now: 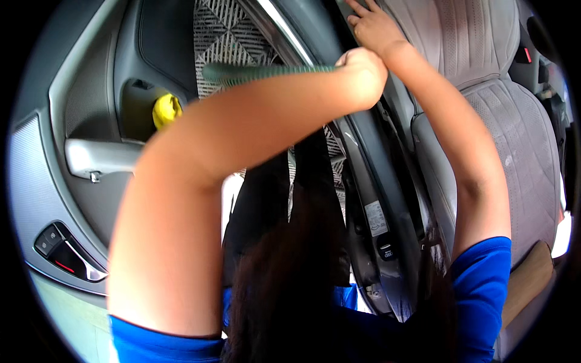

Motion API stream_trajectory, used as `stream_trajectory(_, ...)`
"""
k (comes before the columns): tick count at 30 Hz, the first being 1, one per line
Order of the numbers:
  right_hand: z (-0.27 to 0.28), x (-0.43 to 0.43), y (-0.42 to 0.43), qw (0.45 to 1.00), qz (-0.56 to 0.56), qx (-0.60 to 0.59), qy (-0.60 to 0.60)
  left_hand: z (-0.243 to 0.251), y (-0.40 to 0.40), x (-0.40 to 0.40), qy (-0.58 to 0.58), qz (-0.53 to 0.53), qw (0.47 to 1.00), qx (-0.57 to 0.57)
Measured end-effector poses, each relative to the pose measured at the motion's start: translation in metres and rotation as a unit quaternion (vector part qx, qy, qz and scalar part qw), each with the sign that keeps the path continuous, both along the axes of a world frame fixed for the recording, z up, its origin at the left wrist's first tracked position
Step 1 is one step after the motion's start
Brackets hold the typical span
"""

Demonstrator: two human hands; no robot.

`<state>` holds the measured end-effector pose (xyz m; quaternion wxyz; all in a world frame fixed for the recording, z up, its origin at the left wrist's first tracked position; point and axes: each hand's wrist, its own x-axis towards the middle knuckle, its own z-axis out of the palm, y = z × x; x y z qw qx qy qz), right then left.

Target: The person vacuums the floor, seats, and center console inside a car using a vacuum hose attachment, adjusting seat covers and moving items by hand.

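Observation:
My left hand (359,61) is closed in a fist around a green ribbed hose (272,74), which runs off to the left and is blurred. My right hand (374,28) is just beyond it, fingers apart, by the outer side of a grey perforated leather car seat (508,131). Nothing shows in that hand, though its palm side is partly hidden. My left wrist and right wrist overlap or nearly touch in the view. Below both hands runs the dark door sill (386,181) of the car.
An opened car door (91,90) stands at left, with a pull handle (102,156), a switch panel (68,254) and a yellow cloth (166,110) in its pocket. Slatted grey floor tiles (227,41) lie between door and sill. A red seat-belt buckle (527,55) shows at upper right.

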<state>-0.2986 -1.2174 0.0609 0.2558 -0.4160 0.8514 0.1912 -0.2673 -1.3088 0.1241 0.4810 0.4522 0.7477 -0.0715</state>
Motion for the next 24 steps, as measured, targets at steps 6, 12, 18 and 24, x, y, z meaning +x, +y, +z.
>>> stream_trajectory(6, 0.009, 0.004, -0.002, 0.998, -0.049, -0.018, 0.028, -0.012, -0.011, -0.001, -0.056, 0.004, 0.998, 0.006)
stream_trajectory(12, 0.01, 0.008, -0.004, 0.997, -0.075, 0.006, 0.011, 0.08, -0.078, -0.066, -0.083, 0.158, 0.98, 0.085)
stream_trajectory(18, 0.01, 0.024, -0.008, 0.994, -0.095, 0.039, 0.028, 0.149, -0.123, -0.146, -0.016, 0.506, 0.862, -0.028)
stream_trajectory(24, -0.006, 0.038, -0.015, 0.983, -0.164, 0.045, 0.073, 0.077, -0.119, -0.228, 0.149, 0.572, 0.805, 0.05)
